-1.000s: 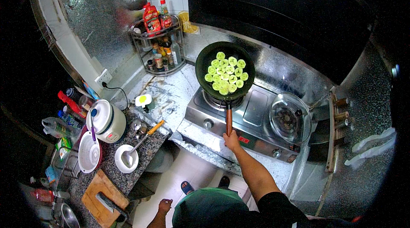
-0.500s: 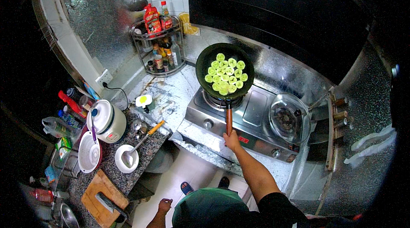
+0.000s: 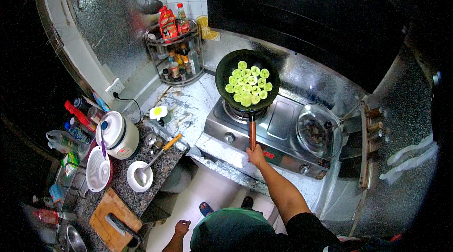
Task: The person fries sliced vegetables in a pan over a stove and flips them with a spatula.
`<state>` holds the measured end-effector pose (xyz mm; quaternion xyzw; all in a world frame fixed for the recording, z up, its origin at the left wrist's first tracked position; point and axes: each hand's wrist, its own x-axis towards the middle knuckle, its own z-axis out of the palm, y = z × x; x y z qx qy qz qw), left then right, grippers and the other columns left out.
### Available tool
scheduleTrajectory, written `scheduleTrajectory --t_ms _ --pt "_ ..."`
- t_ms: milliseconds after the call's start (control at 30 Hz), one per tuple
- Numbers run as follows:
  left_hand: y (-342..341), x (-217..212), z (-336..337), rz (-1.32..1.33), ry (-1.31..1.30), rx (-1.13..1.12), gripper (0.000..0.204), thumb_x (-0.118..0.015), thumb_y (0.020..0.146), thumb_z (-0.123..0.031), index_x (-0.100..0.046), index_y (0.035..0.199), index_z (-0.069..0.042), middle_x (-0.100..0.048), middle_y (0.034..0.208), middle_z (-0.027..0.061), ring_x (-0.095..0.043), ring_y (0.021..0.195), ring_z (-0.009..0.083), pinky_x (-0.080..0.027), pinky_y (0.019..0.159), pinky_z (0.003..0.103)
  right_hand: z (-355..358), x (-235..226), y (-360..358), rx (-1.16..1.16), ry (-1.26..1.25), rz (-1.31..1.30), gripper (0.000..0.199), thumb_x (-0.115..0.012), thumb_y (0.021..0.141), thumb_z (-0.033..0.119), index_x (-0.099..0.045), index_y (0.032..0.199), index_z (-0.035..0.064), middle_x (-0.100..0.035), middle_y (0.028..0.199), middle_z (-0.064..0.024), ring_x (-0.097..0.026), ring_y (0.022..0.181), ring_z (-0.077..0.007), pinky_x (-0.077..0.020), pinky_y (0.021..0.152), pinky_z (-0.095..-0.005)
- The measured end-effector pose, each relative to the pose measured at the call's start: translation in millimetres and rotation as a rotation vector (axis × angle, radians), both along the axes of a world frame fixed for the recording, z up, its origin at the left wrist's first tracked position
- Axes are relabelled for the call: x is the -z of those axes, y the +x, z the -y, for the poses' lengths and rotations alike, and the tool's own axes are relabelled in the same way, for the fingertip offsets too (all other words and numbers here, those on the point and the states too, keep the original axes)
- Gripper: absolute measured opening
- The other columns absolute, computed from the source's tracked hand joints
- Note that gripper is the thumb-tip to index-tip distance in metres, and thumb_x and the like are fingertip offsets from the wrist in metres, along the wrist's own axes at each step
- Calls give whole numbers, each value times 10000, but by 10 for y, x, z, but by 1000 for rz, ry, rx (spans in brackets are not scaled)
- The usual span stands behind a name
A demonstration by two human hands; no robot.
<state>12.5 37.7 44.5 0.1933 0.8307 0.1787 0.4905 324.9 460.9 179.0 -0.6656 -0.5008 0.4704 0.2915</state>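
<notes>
At centre, a matt pan is fitted with a wooden handle; the stove is faced in glossy metal.

Pan partly hiding burner, steel bowl cropped

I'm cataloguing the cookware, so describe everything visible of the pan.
The pan is round and dark, apparently metal, with sloping sides and a long reddish-brown, wood-like handle in the right hand. Handle pointing down the picture, it is over the left burner; contact is unclear. Green slices lie clustered inside.
</notes>
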Motion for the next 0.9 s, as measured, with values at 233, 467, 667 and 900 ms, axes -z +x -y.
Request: scheduleTrajectory --t_ms 233,467,667,900 --pt "-34 118 27 26 63 -31 375 -676 739 -333 -576 893 -6 -614 669 113 -600 532 168 -490 506 297 42 -134 -6 -86 17 -113 270 -584 797 184 -414 895 -1 -505 680 -86 -540 462 -173 -457 392 -289" --pt "-25 16 -67 43 74 -23 365 -685 738 -323 -572 876 -5 -610 667 106 -588 522 161 -484 490 290 145 -323 -81 -76 25 -132 229 -583 782 186 -447 827 7 -516 611 -70 -548 442 -168 -435 373 -292" --pt "-24 94 -147 103 221 47 389 -662 755 -348 -575 897 3 -615 684 114 -586 536 169 -486 525 297 273 -645 -139 -109 -65 -125 237 -585 796 229 -449 819 36 -521 610 -53 -553 446 -137 -386 331 -261" --pt "324 -857 -1622 197 399 348 354 -603 810 -363 -596 903 -21 -595 741 63 -539 603 131 -444 551 271 512 -1211 -293 -218 -129 -306 274 -590 804 283 -465 844 43 -543 673 -47 -565 495 -131 -400 384 -236"
